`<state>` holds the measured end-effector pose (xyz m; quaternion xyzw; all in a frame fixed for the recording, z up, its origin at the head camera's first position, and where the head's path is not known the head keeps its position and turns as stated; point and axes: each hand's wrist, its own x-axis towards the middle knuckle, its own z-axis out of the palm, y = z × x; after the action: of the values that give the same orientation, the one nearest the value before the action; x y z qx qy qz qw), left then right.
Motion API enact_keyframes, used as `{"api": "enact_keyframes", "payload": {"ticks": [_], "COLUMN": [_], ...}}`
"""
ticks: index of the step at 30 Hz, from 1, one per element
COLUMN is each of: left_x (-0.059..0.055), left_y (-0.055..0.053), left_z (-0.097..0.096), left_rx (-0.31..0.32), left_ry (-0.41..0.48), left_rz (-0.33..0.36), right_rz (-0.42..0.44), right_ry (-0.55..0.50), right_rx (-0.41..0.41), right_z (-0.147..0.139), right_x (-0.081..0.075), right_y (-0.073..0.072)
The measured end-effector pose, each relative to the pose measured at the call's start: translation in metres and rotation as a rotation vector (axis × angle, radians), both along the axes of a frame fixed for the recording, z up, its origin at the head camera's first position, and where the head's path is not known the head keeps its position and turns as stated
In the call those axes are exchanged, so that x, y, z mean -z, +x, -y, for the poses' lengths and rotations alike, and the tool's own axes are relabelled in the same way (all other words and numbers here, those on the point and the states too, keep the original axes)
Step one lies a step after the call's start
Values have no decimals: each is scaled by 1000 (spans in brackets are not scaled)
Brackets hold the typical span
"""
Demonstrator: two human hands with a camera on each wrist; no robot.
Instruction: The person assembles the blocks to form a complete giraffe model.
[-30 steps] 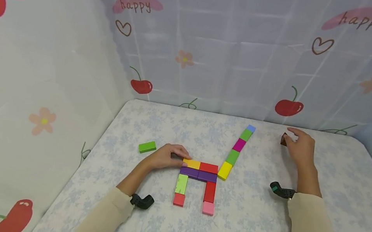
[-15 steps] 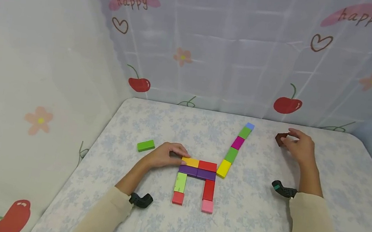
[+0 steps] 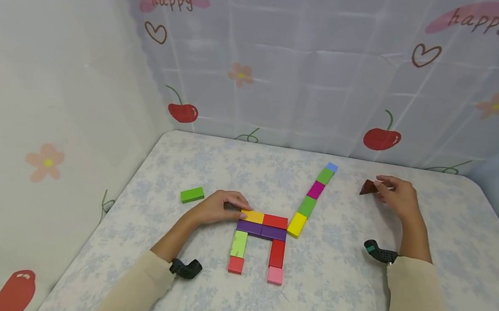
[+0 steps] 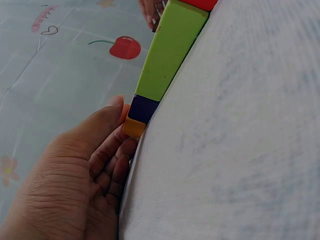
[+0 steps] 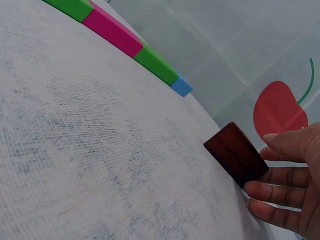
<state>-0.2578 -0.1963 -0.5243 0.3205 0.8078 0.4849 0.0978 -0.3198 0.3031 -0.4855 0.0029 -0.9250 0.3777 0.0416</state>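
My left hand pinches the left end of an orange-yellow block between thumb and fingers; the left wrist view shows its orange end at the fingertips. A red block continues that row. Below it lie purple blocks, with a light green block and another red block running down like legs. At the back right, my right hand holds a dark brown wooden block, wedge-shaped in the head view. Its broad dark face shows in the right wrist view.
A slanting line of blocks, from a yellow one to a small blue one, stands between the hands. One loose green block lies left of the left hand. A patterned curtain rises behind the table's back edge.
My right hand has drawn the brown block a little left and turned it, so more of it shows. The left hand stays on the orange-yellow block. The head view has shifted slightly.
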Motion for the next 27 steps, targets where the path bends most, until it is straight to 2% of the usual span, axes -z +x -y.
{"api": "enact_keyframes", "payload": {"ticks": [8, 15, 19, 27], "left_x": [0, -1, 0, -1], "left_y": [0, 2, 2, 2], "left_z": [1, 1, 2, 0], "left_rx": [0, -3, -7, -12], "left_ry": [4, 8, 5, 5], "left_rz": [0, -6, -6, 1], "right_rz": [50, 136, 110, 43], "right_ry": [-9, 37, 73, 95], "right_rx": [1, -140, -172, -115], "right_z": [-5, -4, 0, 3], "right_x": [-1, -8, -6, 2], "right_y": [1, 3, 1, 1]}}
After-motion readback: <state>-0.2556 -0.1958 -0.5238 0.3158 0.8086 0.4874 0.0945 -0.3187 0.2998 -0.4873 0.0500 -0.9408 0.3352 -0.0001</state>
